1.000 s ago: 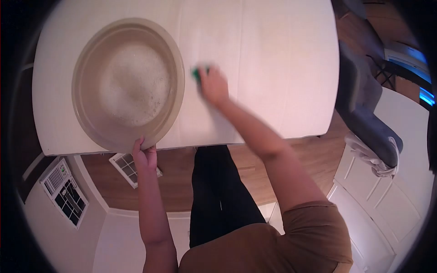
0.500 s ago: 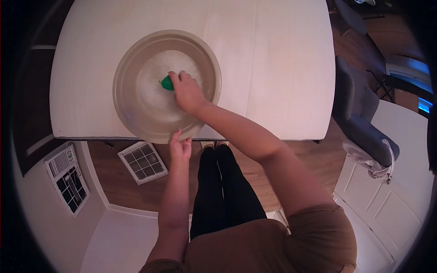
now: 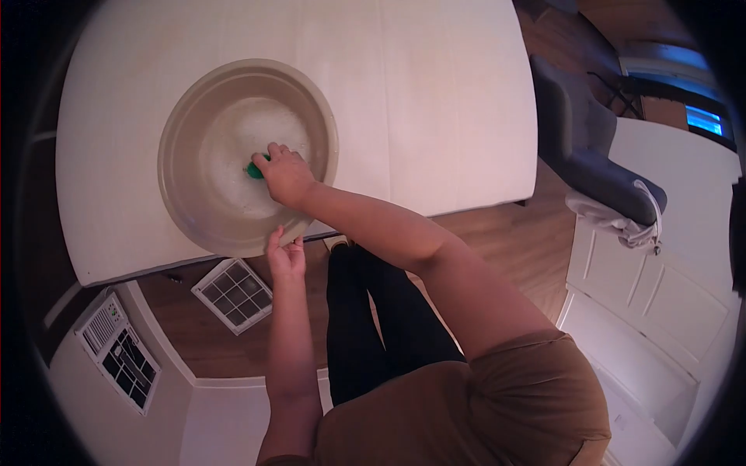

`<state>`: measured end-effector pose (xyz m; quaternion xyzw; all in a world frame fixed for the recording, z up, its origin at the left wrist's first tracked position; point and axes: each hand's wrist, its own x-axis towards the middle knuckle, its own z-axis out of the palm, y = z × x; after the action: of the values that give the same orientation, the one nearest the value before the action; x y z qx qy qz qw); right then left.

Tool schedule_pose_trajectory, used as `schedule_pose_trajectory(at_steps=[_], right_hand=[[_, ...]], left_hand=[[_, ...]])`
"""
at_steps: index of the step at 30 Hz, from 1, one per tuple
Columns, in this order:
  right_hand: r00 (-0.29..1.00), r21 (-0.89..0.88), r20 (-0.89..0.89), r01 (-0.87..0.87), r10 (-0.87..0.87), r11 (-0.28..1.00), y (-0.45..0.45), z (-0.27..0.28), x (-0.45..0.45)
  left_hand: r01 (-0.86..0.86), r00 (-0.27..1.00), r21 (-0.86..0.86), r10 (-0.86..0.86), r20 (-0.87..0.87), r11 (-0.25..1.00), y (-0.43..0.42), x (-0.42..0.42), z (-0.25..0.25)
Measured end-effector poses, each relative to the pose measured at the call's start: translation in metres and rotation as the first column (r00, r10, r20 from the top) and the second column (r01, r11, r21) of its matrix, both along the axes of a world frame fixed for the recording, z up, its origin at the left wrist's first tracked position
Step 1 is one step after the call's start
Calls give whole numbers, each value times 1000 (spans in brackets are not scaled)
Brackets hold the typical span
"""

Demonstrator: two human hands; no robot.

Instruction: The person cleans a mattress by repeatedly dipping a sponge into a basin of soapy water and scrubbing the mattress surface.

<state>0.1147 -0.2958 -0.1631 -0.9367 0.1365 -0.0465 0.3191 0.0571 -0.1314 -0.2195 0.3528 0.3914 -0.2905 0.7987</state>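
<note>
That big pale surface (image 3: 458,93) has your tan basin (image 3: 180,159) on the near left. Your left hand (image 3: 287,260) is gripping its near rim, your right hand (image 3: 287,177) is inside pinching the little green scrubber (image 3: 254,170).

The basin (image 3: 176,167) stands at the near left of the mattress (image 3: 443,116), the scrubber (image 3: 255,170) inside it. Before the mattress, the grille (image 3: 235,296) lies on the floor (image 3: 505,245); left of this is the air conditioner (image 3: 118,351), and right of the mattress, the chair (image 3: 575,147).
</note>
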Motion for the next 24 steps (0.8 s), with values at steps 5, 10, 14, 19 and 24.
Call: schedule_pose_trajectory(at_steps=[5,10,14,19,24], right_hand=[[939,289,173,241,-298,926,-33,23,-70],[854,171,-129,520,-504,837,-69,-30,-233],[818,-17,-192,550,-543,835,-79,-122,-280],[871,-317,220,489,-439,813,-224,-163,-92],[867,-164,50,497,-496,852,-210,-149,-98]], left_hand=[[24,999,-26,-24,22,999,3,4,-6],[-8,999,64,6,31,998,0,1,-2],[-16,998,78,11,64,997,3,-7,-11],[-14,986,96,-2,168,995,3,-17,-16],[-100,971,229,44,237,968,-43,-30,6]])
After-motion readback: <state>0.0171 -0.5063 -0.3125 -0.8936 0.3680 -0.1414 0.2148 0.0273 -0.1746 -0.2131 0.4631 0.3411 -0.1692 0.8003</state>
